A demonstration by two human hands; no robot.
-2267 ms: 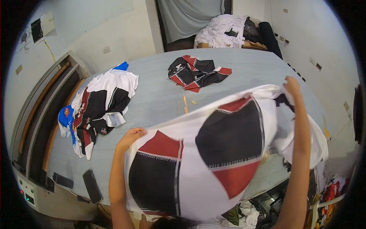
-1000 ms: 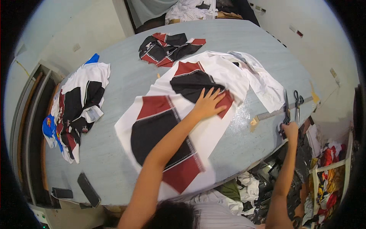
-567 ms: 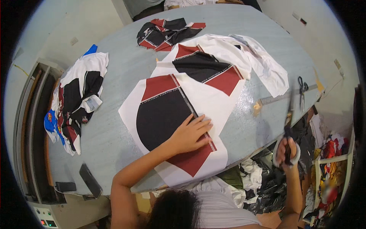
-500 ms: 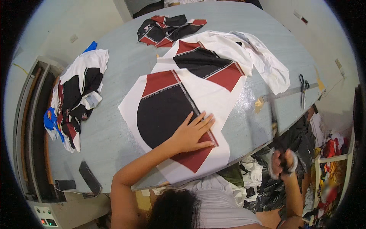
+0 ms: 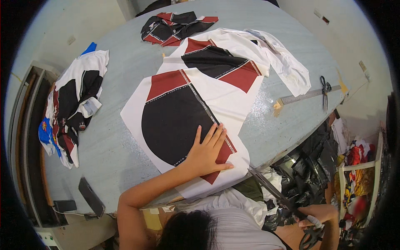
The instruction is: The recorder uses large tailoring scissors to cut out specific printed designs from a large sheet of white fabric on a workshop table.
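Observation:
My left hand [image 5: 207, 152] lies flat, fingers spread, on a white fabric sheet [image 5: 163, 119] printed with a maroon and black panel. My right hand [image 5: 323, 218], low at the right, grips large black-handled scissors [image 5: 278, 195], their blades reaching up-left to the sheet's lower right edge. Just beyond, another white sheet [image 5: 217, 65] carries a similar print, and loose white cloth [image 5: 286, 71] trails to the right. A second pair of scissors [image 5: 325, 89] rests across a metal ruler [image 5: 300, 97] near the table's right edge.
On the grey table [image 5: 111, 166] are bunched garments [image 5: 83, 91] at left, a dark red-black pile [image 5: 171, 27] at back and a phone [image 5: 91, 196]. A machine with rollers [image 5: 25, 146] borders the left. Below right are black bags [image 5: 306, 166] and a shelf [image 5: 360, 165] of cloth.
The fabric held up by both hands earlier now lies on the table. My right hand picked up scissors and has brought them down and leftward to the sheet's edge; my left hand presses the fabric.

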